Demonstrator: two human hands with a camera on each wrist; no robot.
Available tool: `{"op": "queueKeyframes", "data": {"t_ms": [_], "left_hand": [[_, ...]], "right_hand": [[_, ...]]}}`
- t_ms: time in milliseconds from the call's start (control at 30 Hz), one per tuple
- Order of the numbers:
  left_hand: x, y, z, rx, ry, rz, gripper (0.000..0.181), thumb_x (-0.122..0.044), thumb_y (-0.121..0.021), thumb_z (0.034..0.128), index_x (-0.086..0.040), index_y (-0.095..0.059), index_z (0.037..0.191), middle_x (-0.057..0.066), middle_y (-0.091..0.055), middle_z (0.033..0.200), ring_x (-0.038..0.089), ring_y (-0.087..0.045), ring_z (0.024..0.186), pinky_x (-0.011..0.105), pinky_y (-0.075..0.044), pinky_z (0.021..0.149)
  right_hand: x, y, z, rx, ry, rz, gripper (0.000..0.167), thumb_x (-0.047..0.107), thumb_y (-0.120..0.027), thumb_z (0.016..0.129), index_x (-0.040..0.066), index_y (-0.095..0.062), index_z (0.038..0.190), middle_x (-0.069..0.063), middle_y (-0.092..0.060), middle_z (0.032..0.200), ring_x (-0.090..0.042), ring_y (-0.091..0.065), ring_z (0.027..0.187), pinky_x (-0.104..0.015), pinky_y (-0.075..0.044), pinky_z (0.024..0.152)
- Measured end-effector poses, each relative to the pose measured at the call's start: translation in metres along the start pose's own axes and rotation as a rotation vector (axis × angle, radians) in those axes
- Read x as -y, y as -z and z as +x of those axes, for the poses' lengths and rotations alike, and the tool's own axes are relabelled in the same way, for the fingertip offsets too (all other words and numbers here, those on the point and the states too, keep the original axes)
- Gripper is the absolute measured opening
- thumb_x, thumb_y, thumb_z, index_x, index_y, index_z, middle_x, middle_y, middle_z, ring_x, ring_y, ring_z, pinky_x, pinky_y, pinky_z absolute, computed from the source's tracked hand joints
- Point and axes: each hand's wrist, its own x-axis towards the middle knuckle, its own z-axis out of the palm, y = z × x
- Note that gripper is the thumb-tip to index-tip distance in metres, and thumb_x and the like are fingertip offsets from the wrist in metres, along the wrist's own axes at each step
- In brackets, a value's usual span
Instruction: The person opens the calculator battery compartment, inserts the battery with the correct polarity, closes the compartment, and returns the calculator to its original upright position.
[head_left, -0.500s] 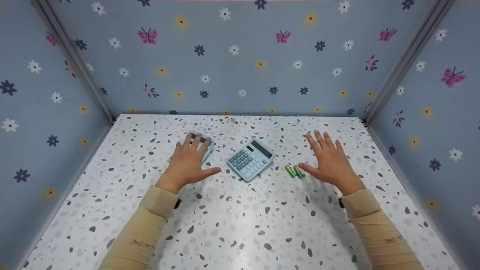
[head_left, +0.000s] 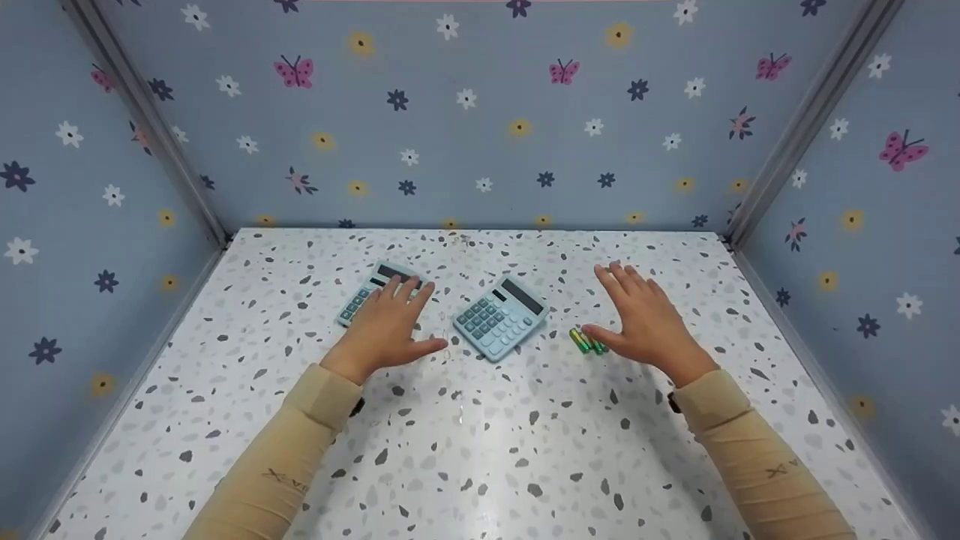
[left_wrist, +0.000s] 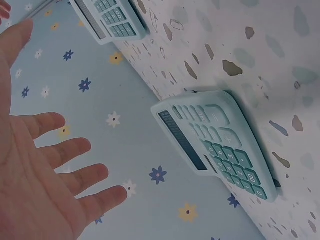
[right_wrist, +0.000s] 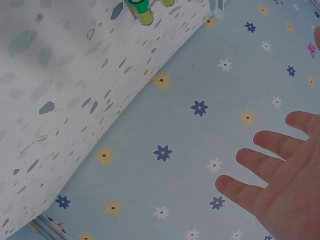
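My left hand (head_left: 386, 326) hovers with spread fingers above a pale blue calculator (head_left: 358, 300), hiding part of its keys and display. In the left wrist view, a gap separates that hand (left_wrist: 45, 180) from the calculator (left_wrist: 220, 145). A second pale blue calculator (head_left: 501, 319) lies tilted between the two hands. Over on the right, my right hand (head_left: 649, 322) is also held spread in the air, its thumb overlapping two small green-and-yellow batteries (head_left: 579, 340) in the head view. Neither hand holds anything.
Everything lies on a white speckled table (head_left: 480, 465). A blue flowered wall (head_left: 450, 135) rises behind it, with similar panels on the left (head_left: 67, 247) and right (head_left: 862, 247).
Both hands have shifted: the left slightly right and down, baring more of the left calculator, the right to the left, over the batteries in view. Calculators and batteries stay put.
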Motion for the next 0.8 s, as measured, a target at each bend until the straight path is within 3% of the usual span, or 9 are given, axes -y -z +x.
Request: {"op": "queueKeyframes", "data": {"t_ms": [300,467,800], "left_hand": [[0.0,0.0,0.005,-0.011,-0.028,-0.024,0.097,-0.066,-0.07,0.0982,-0.009,-0.036,0.17,0.025,-0.04,0.171,0.049,-0.039,0.157,0.067,-0.04,0.124],[0.0,0.002,0.008,-0.018,-0.031,-0.064,0.097,-0.065,-0.07,0.0983,-0.009,-0.037,0.17,0.024,-0.045,0.168,0.047,-0.048,0.151,0.066,-0.047,0.119],[0.001,0.004,0.016,0.049,0.033,-0.224,0.095,-0.064,-0.069,0.1001,-0.012,-0.034,0.171,0.02,-0.041,0.172,0.044,-0.045,0.155,0.065,-0.043,0.123]], "right_hand": [[0.013,-0.002,0.009,0.021,0.001,-0.032,0.103,0.06,-0.074,0.098,0.012,-0.024,0.174,-0.025,-0.031,0.176,-0.048,-0.031,0.162,-0.072,-0.029,0.128],[0.02,-0.001,0.013,0.015,-0.008,0.006,0.104,0.058,-0.077,0.096,0.011,-0.026,0.173,-0.026,-0.035,0.174,-0.048,-0.036,0.159,-0.069,-0.032,0.128],[0.03,-0.002,0.024,0.049,-0.047,0.084,0.104,0.052,-0.081,0.095,0.012,-0.026,0.173,-0.026,-0.036,0.173,-0.049,-0.039,0.157,-0.069,-0.036,0.126]]}}
